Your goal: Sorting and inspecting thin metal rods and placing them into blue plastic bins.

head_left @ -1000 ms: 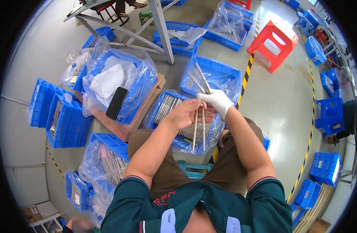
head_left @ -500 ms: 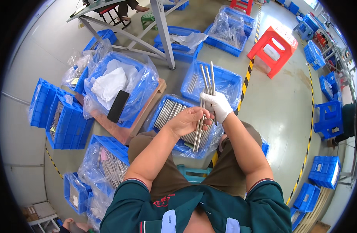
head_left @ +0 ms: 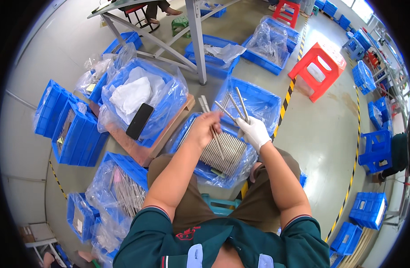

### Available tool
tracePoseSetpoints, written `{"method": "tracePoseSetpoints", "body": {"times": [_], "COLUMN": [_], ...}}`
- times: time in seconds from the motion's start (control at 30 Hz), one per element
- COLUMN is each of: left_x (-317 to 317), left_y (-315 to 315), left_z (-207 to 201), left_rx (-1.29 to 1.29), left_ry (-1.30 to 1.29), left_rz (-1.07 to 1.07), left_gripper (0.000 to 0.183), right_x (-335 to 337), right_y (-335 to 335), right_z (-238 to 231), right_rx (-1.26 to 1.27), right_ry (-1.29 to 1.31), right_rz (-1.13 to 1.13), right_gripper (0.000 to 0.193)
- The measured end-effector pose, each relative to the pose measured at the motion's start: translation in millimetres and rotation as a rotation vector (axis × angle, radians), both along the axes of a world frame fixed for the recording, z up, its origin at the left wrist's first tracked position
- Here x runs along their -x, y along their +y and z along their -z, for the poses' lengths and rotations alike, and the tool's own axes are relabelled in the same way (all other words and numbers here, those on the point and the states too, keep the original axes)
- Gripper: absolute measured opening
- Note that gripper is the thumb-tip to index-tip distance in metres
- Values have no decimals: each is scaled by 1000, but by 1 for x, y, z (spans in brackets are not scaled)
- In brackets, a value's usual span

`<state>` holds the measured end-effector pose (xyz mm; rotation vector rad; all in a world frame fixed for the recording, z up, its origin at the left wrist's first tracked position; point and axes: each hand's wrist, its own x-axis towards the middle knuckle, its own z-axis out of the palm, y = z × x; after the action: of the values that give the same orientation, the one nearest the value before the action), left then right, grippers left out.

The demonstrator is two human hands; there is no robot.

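Note:
My bare left hand is closed around a few slim metal rods, which poke out above and below the fist. To its right, my white-gloved right hand grips more metal rods, their upper ends fanned apart. Both hands are above a plastic-lined blue crate between my knees, where a row of similar rods lies side by side. Just beyond the hands sits another lined blue crate with a few rods at its left side.
A wooden pallet at left carries a blue crate with clear plastic, white cloth and a black phone. Table legs stand ahead. A red stool stands right of the striped floor tape. More rods fill a crate at lower left.
My hands have drawn apart: the left moved slightly left with some rods, the right keeps others. The rods, earlier bunched together, now split into two fanned groups. The view has shifted slightly.

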<state>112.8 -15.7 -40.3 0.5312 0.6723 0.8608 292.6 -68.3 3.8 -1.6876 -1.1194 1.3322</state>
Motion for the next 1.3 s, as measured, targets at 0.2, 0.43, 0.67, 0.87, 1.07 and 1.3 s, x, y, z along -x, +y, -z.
{"method": "tracePoseSetpoints", "body": {"times": [0.2,0.43,0.67,0.87,1.07,1.3], "left_x": [1,-10,-34,-40,-25,-28], "left_y": [17,7,-20,-24,-22,-34], "left_z": [4,7,7,-4,1,2], "left_rx": [145,102,45,-49,-53,91], "left_ry": [-329,-376,-182,-27,36,-122], "left_rz": [-232,-150,65,48,188,429], "left_gripper": [31,31,23,20,21,30], "right_x": [4,9,23,12,-9,-3], "right_y": [-7,-5,-1,0,15,10], "right_z": [1,15,-3,-1,3,-2], "right_rx": [53,-35,-104,8,-4,1], "right_ry": [83,136,357,422,300,517], "right_rz": [-65,-24,157,86,107,129], "right_gripper": [21,15,22,22,21,22]}}
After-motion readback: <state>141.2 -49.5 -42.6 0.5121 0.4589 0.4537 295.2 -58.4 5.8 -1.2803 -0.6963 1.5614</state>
